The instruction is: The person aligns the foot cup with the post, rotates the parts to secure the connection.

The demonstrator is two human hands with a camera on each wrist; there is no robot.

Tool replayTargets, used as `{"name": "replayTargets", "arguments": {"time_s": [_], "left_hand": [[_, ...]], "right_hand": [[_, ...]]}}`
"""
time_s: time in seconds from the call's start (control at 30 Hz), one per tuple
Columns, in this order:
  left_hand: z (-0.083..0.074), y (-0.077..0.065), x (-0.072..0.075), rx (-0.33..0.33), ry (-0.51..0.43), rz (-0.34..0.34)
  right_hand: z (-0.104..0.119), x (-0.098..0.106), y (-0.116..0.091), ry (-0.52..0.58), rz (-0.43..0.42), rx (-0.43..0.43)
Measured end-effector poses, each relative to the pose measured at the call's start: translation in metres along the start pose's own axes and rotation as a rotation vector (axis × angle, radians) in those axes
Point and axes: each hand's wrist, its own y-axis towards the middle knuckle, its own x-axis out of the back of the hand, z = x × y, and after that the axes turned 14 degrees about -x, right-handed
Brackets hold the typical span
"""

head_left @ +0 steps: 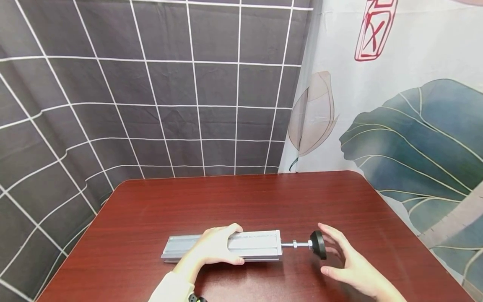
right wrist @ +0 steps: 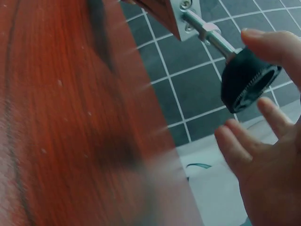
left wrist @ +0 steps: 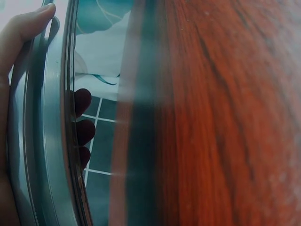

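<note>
A person's left hand (head_left: 215,247) grips a long, silver, grooved metal bar (head_left: 260,245) lifted above a reddish-brown, wood-grain table (head_left: 241,197), as I follow from my remote post. The thumb lies along the near side and the fingers wrap round the far side, curled snugly, with fingertips showing past the underside in the left wrist view. I judge that hold, around the bar's middle, to be chosen for balance. From the bar's right end runs a thin, threaded steel rod (head_left: 303,244) fitted with nuts and tipped by a round black foot (head_left: 318,245). Around it arches the right hand (head_left: 351,266), thumb and fingers spread wide, with nothing in their grasp; whether a fingertip brushes the rim, I cannot tell. Held crosswise, the bar seems to me to offer its foot to that hand while the other takes the weight. The table's far edge runs well beyond the bar, against dark grey cloth with white grid lines (head_left: 215,84); its right edge slants down past the right hand. The near edge is out of my sight. I find open room beyond the bar and to its left; the tight spot lies between foot and right palm.
</note>
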Motion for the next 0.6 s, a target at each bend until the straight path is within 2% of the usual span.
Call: {"name": "replayTargets", "arguments": {"time_s": [0.03, 0.2, 0.43, 0.6], "left_hand": [[0.0, 0.0002, -0.0001, 0.002, -0.002, -0.001], [0.0009, 0.0003, -0.0006, 0.007, 0.0, -0.008], [0.0008, 0.0001, -0.0008, -0.001, 0.001, -0.002], [-0.0011, -0.0006, 0.0002, -0.006, 0.003, 0.005]], "right_hand": [[-0.0022, -0.0009, 0.0007, 0.0, 0.006, 0.041], [-0.0052, -0.004, 0.0032, -0.04, -0.016, 0.131], [-0.001, -0.0028, 0.002, -0.077, -0.052, 0.049], [0.0028, -0.0037, 0.0011, -0.094, -0.091, 0.03]]}}
